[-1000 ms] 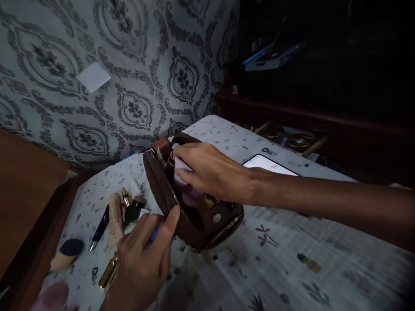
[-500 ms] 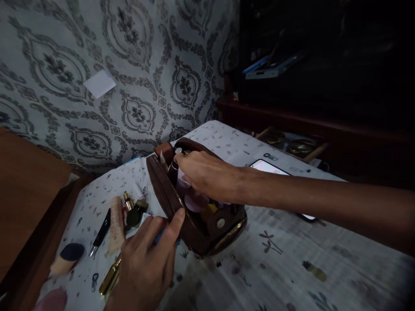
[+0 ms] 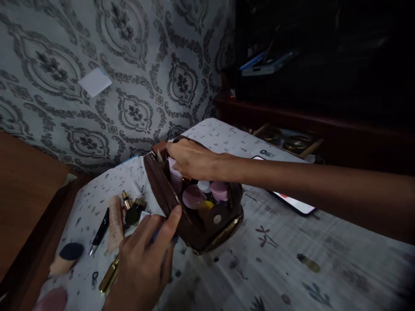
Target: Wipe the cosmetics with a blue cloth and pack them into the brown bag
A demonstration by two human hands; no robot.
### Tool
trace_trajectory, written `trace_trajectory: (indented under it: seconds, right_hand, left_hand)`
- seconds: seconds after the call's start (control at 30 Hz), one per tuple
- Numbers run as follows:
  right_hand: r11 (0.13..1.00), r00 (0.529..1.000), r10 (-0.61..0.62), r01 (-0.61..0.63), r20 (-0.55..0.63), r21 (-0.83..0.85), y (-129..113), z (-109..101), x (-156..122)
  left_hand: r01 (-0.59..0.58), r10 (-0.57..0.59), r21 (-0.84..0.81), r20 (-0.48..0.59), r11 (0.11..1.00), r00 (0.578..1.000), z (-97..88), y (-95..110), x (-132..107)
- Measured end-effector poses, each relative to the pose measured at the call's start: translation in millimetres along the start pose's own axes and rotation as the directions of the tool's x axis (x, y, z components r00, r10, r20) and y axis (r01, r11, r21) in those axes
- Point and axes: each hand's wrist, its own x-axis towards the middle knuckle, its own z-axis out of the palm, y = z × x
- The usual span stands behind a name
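A brown zippered bag [image 3: 162, 188] lies open on the patterned sheet with cosmetics in it. My right hand [image 3: 189, 160] reaches into its far end, fingers bent downward. The fingertips are hidden, along with whatever they grip. Beside the thumb stands a pale pink tube [image 3: 175, 175]. Nearer in the bag are a round pink container [image 3: 193, 197], a white cap [image 3: 204, 186], a pink-lidded item [image 3: 219, 191] and a yellow item [image 3: 205, 209]. My left hand [image 3: 145, 255] rests its outstretched index fingertip on the bag's near-left zipper edge, other fingers loosely bent and apart.
Left of the bag lie a beige tube [image 3: 115, 222], a black tube [image 3: 100, 232], a gold-capped bottle [image 3: 127, 201], a gold tube [image 3: 109, 274] and a dark-capped beige item [image 3: 69, 252]. A phone [image 3: 296, 204] lies under my right forearm. An open drawer [image 3: 292, 140] is behind.
My right hand has shifted toward the bag's far end, uncovering more of the pink containers. The silver-capped dark bottle by its fingers is no longer visible. My left hand stays at the bag's edge.
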Motion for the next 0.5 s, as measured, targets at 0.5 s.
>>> trace_trajectory:
  seconds: [0.5]
  right_hand:
    - [0.953, 0.986, -0.168, 0.157, -0.02, -0.26, 3.1, 3.8, -4.1]
  left_hand:
    - [0.008, -0.008, -0.032, 0.003, 0.999, 1.0, 1.8, 0.7, -2.1]
